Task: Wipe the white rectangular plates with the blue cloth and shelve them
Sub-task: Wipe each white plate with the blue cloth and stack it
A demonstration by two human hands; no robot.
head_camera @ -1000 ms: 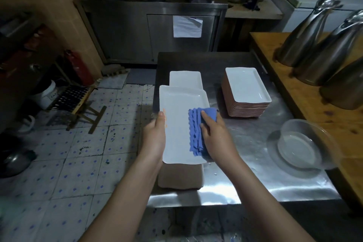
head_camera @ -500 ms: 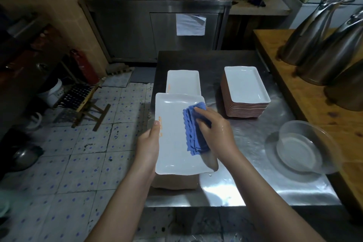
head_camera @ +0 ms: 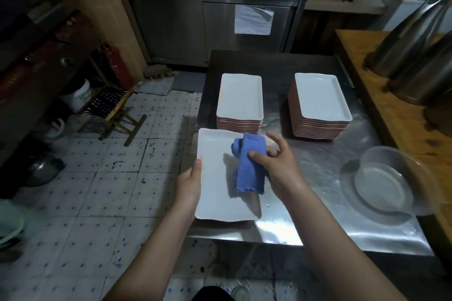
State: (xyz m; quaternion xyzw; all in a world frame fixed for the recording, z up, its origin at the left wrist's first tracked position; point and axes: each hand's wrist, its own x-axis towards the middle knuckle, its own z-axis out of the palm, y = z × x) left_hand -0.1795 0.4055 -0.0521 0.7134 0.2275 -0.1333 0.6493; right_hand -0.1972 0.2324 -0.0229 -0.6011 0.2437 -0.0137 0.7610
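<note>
A white rectangular plate [head_camera: 220, 190] sits over the steel surface's [head_camera: 305, 215] near-left corner, its left edge gripped by the left hand [head_camera: 190, 183]. The right hand [head_camera: 276, 161], pressing flat a moment ago, now pinches the blue cloth [head_camera: 249, 168] bunched and lifted. This face looks nearly wiped.

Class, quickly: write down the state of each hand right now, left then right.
Left hand: grips the left edge of the white rectangular plate.
Right hand: holds the blue cloth on that plate, thumb across it.

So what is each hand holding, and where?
The left hand grips the white plate by its left long edge; the right hand pinches the blue cloth at its upper part.
</note>
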